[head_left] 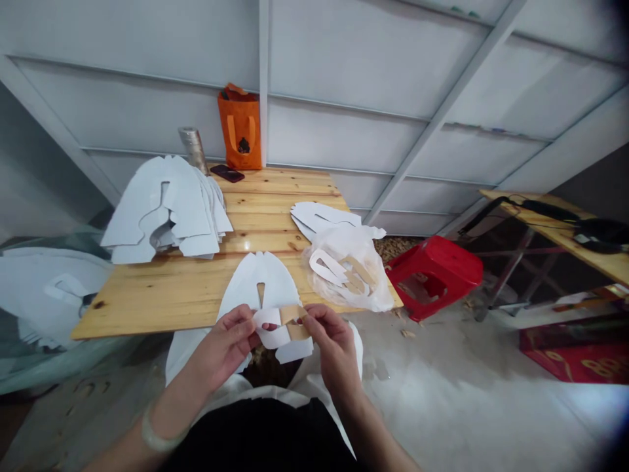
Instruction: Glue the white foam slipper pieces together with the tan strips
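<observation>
The thin white-and-tan loop (275,337), held over the slotted white panel (238,285) at the tabletop's (147,298) near edge, is best handled with a light, even pinch at both ends, so that it neither creases nor twists; keeping its two arms level and apart would help too. The left hand (227,344) grips the white curved end in its fingers, the right hand (339,351) pinches the tan ends; both wrists angle inward, palms facing; the plastic bag (376,288) lies to the right.
</observation>
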### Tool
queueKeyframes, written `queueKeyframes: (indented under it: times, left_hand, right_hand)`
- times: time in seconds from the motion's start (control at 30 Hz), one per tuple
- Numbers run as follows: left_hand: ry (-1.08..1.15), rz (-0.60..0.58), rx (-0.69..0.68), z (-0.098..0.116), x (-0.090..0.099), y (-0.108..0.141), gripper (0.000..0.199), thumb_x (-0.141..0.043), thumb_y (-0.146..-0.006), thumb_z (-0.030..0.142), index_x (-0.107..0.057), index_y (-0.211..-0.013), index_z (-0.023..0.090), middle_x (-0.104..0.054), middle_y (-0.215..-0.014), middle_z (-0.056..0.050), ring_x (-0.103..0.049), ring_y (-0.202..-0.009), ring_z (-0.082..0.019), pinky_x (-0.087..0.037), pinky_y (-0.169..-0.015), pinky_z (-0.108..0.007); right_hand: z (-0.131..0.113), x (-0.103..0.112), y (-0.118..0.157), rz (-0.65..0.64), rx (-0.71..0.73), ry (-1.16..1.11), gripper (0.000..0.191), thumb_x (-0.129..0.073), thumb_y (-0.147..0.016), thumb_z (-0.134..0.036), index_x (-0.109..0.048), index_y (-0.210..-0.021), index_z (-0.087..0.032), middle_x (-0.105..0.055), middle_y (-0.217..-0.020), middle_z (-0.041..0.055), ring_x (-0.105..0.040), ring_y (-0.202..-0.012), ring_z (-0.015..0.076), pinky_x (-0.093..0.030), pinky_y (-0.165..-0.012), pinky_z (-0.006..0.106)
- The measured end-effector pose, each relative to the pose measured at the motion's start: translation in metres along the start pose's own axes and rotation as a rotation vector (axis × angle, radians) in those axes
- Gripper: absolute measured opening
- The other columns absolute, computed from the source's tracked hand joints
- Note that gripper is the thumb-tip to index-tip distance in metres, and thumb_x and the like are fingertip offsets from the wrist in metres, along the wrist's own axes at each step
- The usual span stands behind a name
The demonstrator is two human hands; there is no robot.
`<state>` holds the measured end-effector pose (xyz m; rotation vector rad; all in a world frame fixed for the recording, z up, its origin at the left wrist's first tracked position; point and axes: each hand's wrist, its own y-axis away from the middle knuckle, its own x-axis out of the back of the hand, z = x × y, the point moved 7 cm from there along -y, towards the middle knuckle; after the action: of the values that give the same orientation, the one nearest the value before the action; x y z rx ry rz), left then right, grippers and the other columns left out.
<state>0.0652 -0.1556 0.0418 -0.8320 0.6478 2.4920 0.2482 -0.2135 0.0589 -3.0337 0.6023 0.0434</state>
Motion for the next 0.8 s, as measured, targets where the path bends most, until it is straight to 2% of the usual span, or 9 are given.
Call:
queueKeyframes:
  times: [0.07, 0.13, 0.2, 0.27, 0.37, 0.5, 0.6, 0.7, 0.8]
  left_hand:
    - [0.027, 0.031, 0.001, 0.003, 0.001, 0.002, 0.044, -0.097, -0.067, 0.039, -0.058, -0.066, 0.018, -0.074, -0.078, -0.002, -0.07, -0.079, -0.016, -0.059, -0.074, -0.024]
    - [0.018, 0.081, -0.024, 0.008, 0.003, 0.004, 0.041, -0.095, -0.069, 0.039, -0.06, -0.069, 0.018, -0.076, -0.084, -0.002, -0.07, -0.078, -0.015, -0.06, -0.074, -0.024]
    - [-0.027, 0.133, -0.061, 0.013, 0.004, 0.005, 0.039, -0.094, -0.071, 0.04, -0.062, -0.07, 0.019, -0.075, -0.083, -0.001, -0.07, -0.078, -0.015, -0.06, -0.074, -0.024]
    - [-0.089, 0.163, -0.085, 0.016, 0.001, 0.007, 0.038, -0.092, -0.071, 0.043, -0.063, -0.069, 0.019, -0.073, -0.079, 0.0, -0.07, -0.075, -0.016, -0.06, -0.073, -0.026]
    - [-0.154, 0.155, -0.097, 0.014, -0.005, 0.009, 0.037, -0.09, -0.073, 0.045, -0.062, -0.068, 0.021, -0.069, -0.073, 0.001, -0.069, -0.072, -0.017, -0.061, -0.071, -0.028]
    - [-0.151, 0.109, -0.069, 0.011, -0.007, 0.012, 0.032, -0.086, -0.078, 0.044, -0.064, -0.072, 0.022, -0.071, -0.08, -0.001, -0.07, -0.079, -0.019, -0.061, -0.077, -0.031]
    - [-0.15, -0.058, -0.003, 0.012, -0.006, 0.012, 0.036, -0.083, -0.079, 0.054, -0.073, -0.092, 0.022, -0.074, -0.102, -0.009, -0.072, -0.093, -0.026, -0.061, -0.087, -0.038]
    - [-0.252, -0.194, -0.058, 0.021, 0.002, 0.006, 0.048, -0.084, -0.076, 0.059, -0.074, -0.104, 0.021, -0.07, -0.11, -0.012, -0.069, -0.101, -0.029, -0.059, -0.09, -0.041]
    - [-0.406, -0.122, -0.26, 0.03, 0.017, -0.007, 0.052, -0.096, -0.068, 0.037, -0.072, -0.113, 0.024, -0.067, -0.118, -0.009, -0.063, -0.117, -0.028, -0.053, -0.103, -0.037]
  right_hand:
    - [-0.002, -0.004, 0.0, -0.044, 0.043, 0.143, 0.02, -0.062, -0.098, -0.037, -0.066, -0.086, -0.021, -0.068, -0.086, 0.003, -0.063, -0.081, 0.0188, -0.052, -0.076, 0.029]
    - [-0.015, -0.002, 0.004, 0.004, 0.25, 0.336, 0.012, -0.059, -0.099, -0.031, -0.066, -0.102, -0.022, -0.07, -0.097, 0.0059, -0.067, -0.092, 0.0221, -0.054, -0.085, 0.035]
    - [-0.033, -0.006, 0.015, 0.034, 0.569, 0.52, 0.034, -0.067, -0.096, -0.03, -0.059, -0.128, -0.022, -0.067, -0.124, 0.0128, -0.064, -0.115, 0.0284, -0.053, -0.099, 0.044]
    - [-0.044, -0.018, 0.028, -0.029, 0.839, 0.682, 0.061, -0.076, -0.091, -0.033, -0.049, -0.144, -0.021, -0.059, -0.139, 0.0179, -0.056, -0.129, 0.0334, -0.048, -0.11, 0.053]
    - [-0.045, -0.033, 0.033, -0.109, 0.971, 0.843, 0.049, -0.072, -0.094, -0.023, -0.054, -0.139, -0.018, -0.064, -0.129, 0.0169, -0.058, -0.122, 0.0322, -0.048, -0.108, 0.054]
    - [-0.049, -0.032, 0.023, -0.065, 0.879, 0.734, 0.022, -0.056, -0.097, -0.006, -0.065, -0.108, -0.022, -0.069, -0.099, 0.0079, -0.061, -0.095, 0.0237, -0.055, -0.085, 0.041]
    - [-0.051, -0.027, 0.015, -0.086, 0.737, 0.553, 0.017, -0.06, -0.096, -0.009, -0.067, -0.093, -0.024, -0.067, -0.089, 0.0042, -0.062, -0.083, 0.0196, -0.054, -0.076, 0.034]
    - [-0.039, -0.021, 0.002, -0.139, 0.408, 0.366, 0.013, -0.071, -0.09, -0.017, -0.067, -0.079, -0.024, -0.065, -0.081, 0.0006, -0.062, -0.075, 0.0167, -0.052, -0.071, 0.029]
    - [-0.013, -0.021, -0.006, -0.194, 0.008, 0.117, 0.016, -0.079, -0.082, -0.028, -0.066, -0.076, -0.023, -0.063, -0.071, -0.0023, -0.059, -0.068, 0.0154, -0.049, -0.067, 0.027]
